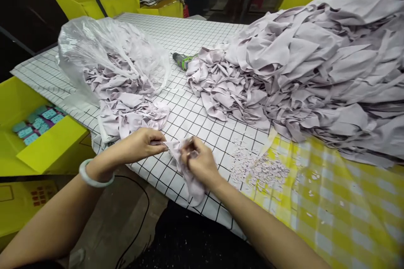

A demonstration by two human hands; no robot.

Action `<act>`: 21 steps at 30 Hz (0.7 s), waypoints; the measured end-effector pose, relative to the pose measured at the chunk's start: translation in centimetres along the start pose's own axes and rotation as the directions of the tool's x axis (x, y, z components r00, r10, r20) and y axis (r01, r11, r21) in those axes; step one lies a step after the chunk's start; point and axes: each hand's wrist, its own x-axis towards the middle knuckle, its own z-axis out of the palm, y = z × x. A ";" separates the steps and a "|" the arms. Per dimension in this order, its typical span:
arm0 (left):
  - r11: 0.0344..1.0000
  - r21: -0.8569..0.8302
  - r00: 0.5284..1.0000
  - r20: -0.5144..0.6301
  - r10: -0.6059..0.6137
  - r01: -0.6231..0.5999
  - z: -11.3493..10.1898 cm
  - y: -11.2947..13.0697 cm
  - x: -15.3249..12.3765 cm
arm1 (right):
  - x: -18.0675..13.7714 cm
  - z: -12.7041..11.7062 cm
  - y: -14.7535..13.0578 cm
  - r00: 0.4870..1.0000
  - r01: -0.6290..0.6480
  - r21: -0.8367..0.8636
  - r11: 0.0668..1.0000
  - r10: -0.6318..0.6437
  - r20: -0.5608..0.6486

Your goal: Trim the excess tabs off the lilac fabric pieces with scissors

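Note:
My left hand (142,145) pinches one edge of a small pale lilac fabric piece (189,180) at the near edge of the table. My right hand (198,162) is closed on the same piece a little to the right, fingers curled over it; part of the cloth hangs off the table edge below that hand. A pale bangle (93,176) sits on my left wrist. Just beyond my left hand lies a small heap of the same fabric (132,113) spilling from a clear plastic bag (104,50).
A big pile of lilac fabric (315,71) covers the table's right side. Small trimmed scraps (259,168) lie on the grid-patterned cloth (195,113) and yellow checked cloth (331,210). A green-black tool (182,61) lies mid-table. Yellow boxes (47,143) stand to the left.

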 end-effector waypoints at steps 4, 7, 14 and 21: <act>0.940 -0.336 0.992 0.128 -0.018 0.060 -1.4 2.4 -2.2 | 2.5 -1.7 -1.8 0.995 -0.096 0.326 0.941 0.095 0.020; 0.845 -0.533 0.998 0.059 -0.027 0.054 -0.8 2.8 -2.5 | 1.4 -1.2 -2.8 0.987 -0.025 0.186 0.982 -0.005 0.161; 0.839 -0.543 0.999 0.040 -0.024 0.042 -0.2 1.7 -3.3 | 2.1 -0.6 -2.7 0.982 -0.157 0.367 0.917 0.105 0.156; 0.831 -0.333 0.832 -0.498 0.246 -0.445 4.1 3.9 -0.5 | 3.1 2.5 -1.5 0.934 -0.342 0.571 0.747 0.202 0.295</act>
